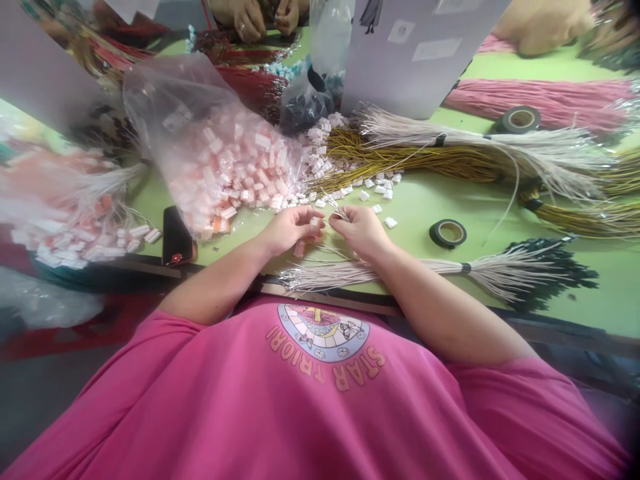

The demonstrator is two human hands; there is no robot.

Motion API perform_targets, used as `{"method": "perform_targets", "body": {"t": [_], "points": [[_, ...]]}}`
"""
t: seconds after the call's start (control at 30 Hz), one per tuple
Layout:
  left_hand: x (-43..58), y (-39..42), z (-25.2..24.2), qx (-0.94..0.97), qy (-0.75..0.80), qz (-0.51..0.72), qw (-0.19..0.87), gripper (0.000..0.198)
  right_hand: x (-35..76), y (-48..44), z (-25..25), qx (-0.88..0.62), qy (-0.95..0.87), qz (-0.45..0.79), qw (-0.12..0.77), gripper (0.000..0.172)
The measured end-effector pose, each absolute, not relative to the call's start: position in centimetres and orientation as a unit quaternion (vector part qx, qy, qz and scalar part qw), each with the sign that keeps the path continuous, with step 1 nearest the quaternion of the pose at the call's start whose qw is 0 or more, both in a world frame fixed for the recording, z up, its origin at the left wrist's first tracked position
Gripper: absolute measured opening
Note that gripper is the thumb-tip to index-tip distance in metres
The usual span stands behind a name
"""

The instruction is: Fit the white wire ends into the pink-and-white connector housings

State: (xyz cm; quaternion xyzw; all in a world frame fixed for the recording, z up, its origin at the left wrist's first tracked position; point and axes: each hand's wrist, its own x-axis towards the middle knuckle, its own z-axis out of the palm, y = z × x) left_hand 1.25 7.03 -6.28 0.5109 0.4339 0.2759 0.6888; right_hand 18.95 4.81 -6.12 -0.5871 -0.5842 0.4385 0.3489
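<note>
A clear bag of pink-and-white connectors (225, 167) sprawls over the worktop's left half, loose white housings (376, 187) spilling toward the hands; a black phone (176, 237) lies at the near edge, a tape roll (448, 233) to the right. At the middle of the near edge the left hand (290, 230) pinches a small connector (315, 223), the right hand (361, 230) nips thin wires (338, 209), both above a pale wire bundle (440, 267). Fingertips hide the join; another person's hands (263, 19) are cut off at the far edge
</note>
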Motion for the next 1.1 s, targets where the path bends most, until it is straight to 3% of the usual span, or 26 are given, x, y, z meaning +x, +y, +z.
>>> {"method": "perform_targets", "body": {"t": [0.4, 0.83, 1.1], "points": [[1.7, 6.6, -5.4, 0.547, 0.473, 0.269, 0.636, 0.023, 18.7, 5.0, -6.3, -0.607, -0.617, 0.377, 0.331, 0.016], [2.2, 6.7, -5.9, 0.563, 0.498, 0.270, 0.601, 0.029, 18.8, 4.7, -6.8, -0.585, -0.555, 0.476, 0.350, 0.020], [1.9, 6.7, -6.3, 0.581, 0.489, 0.246, 0.602, 0.029, 18.6, 4.7, -6.8, -0.578, -0.564, 0.476, 0.348, 0.015]]}}
